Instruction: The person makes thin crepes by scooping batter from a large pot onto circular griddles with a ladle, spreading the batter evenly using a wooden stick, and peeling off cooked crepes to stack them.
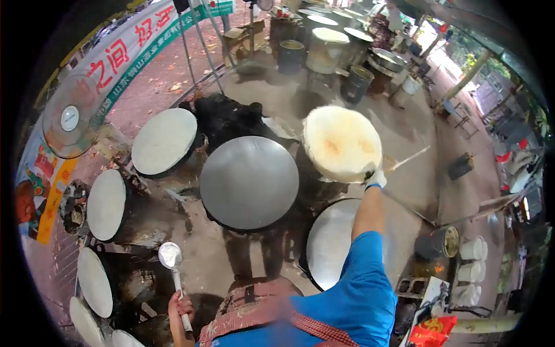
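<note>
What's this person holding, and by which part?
The left grip holds a ladle by its handle. What the gloved right grip holds cannot be told.

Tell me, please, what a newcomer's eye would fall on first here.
Probably the big browned pancake, right of centre, with the gloved right hand at its near edge. Next come the grey griddle near centre and pale rounds down the left side. Low down, the left hand holds a ladle.

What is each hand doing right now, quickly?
Left hand: closed around the handle of a ladle.
Right hand: gloved, at the edge of a pale disc; its grip cannot be told.
</note>
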The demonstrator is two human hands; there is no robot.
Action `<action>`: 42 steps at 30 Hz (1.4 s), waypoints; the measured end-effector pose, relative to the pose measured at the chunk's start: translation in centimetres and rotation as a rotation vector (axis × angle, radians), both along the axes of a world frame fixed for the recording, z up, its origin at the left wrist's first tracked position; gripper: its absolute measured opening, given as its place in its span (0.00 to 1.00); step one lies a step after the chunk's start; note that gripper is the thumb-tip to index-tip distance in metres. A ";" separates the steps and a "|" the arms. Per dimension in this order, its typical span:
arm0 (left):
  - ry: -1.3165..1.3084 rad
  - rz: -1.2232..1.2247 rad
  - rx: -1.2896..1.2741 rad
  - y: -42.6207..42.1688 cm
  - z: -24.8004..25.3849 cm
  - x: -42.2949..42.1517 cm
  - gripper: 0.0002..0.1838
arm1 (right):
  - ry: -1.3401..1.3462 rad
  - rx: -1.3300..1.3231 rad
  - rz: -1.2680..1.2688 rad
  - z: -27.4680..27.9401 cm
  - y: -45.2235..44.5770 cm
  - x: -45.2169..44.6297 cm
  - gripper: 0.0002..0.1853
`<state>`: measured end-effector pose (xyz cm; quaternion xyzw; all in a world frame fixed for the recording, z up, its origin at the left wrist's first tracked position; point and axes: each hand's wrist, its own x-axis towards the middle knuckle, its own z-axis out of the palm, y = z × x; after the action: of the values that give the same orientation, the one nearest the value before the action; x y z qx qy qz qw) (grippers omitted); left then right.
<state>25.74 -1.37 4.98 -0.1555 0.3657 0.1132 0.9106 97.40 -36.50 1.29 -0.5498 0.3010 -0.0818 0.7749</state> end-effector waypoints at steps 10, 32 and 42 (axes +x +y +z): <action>0.153 0.003 0.112 -1.3 3.0 -2.0 0.07 | 0.277 -0.915 -0.030 2.0 -0.9 -4.3 0.28; 0.313 1.328 0.404 -39.1 3.1 -19.3 0.14 | -1.529 -0.590 2.774 1.5 33.7 -67.1 0.18; 0.618 1.225 0.054 -53.0 -18.0 -41.8 0.07 | -3.068 -0.735 2.287 0.4 13.9 -103.4 0.10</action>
<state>-16.04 -54.41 -13.05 -0.2718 0.4518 0.6560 0.5401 -5.96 -22.57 1.71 0.0376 0.9924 0.0023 0.1169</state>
